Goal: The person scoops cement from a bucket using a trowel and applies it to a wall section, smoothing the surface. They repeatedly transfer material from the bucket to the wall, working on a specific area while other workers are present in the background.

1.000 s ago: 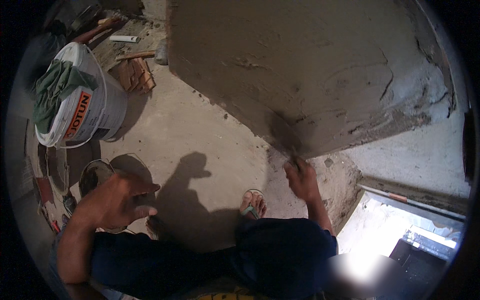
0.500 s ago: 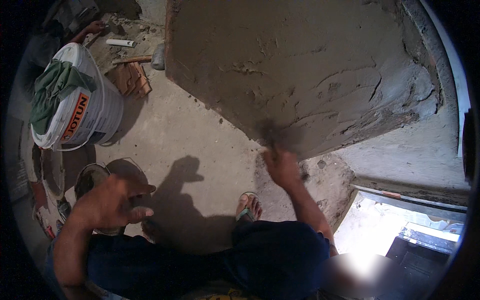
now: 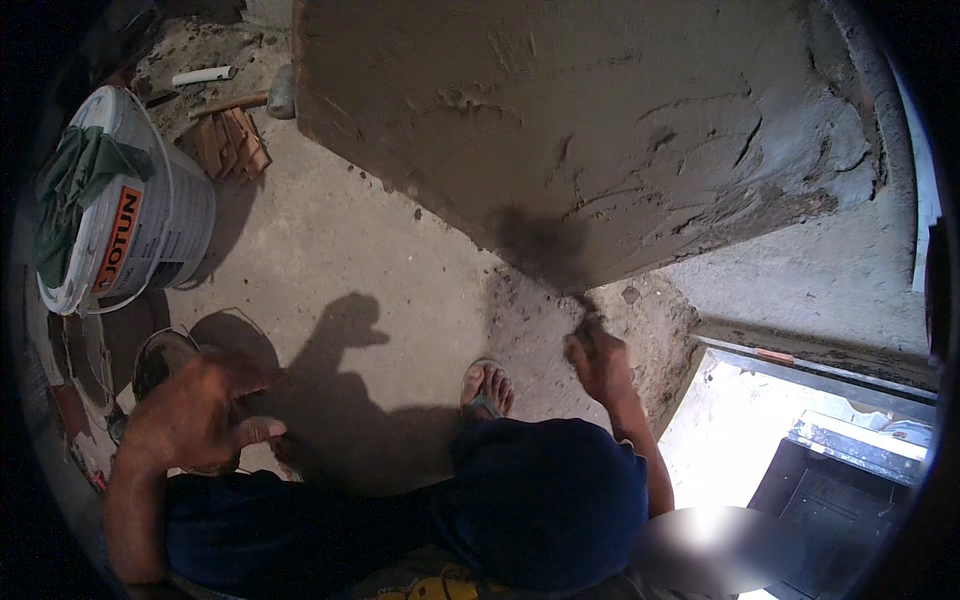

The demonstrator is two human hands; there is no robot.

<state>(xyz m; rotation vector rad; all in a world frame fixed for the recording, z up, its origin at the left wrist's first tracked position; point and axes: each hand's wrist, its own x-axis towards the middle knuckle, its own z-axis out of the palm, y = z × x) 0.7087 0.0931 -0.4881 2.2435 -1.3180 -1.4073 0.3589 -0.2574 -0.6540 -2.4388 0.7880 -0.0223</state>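
Observation:
My right hand (image 3: 603, 362) is closed, just off the lower corner of a plastered wall (image 3: 600, 120). A small dark shape shows at its fingertips, but what the fingers hold is too dark to make out. Wet grey-brown plaster covers the wall, with ridges and curved strokes toward its right side. Over at the left, my left hand (image 3: 205, 410) hangs above a small bucket (image 3: 160, 358) that it partly hides. Its thumb stands apart from its fingers, and nothing shows between them.
A large white bucket (image 3: 190, 215) with a green cloth (image 3: 85, 195) over its rim stands at the left. Beyond it lie broken reddish tiles (image 3: 230, 145), a hammer (image 3: 281, 92) and a white pipe piece (image 3: 203, 75). A bright opening (image 3: 730, 430) is at lower right.
My right hand has drawn back from the wall's lower edge, toward me and to the right. The left hand keeps nearly the same pose. The whole view has shifted slightly.

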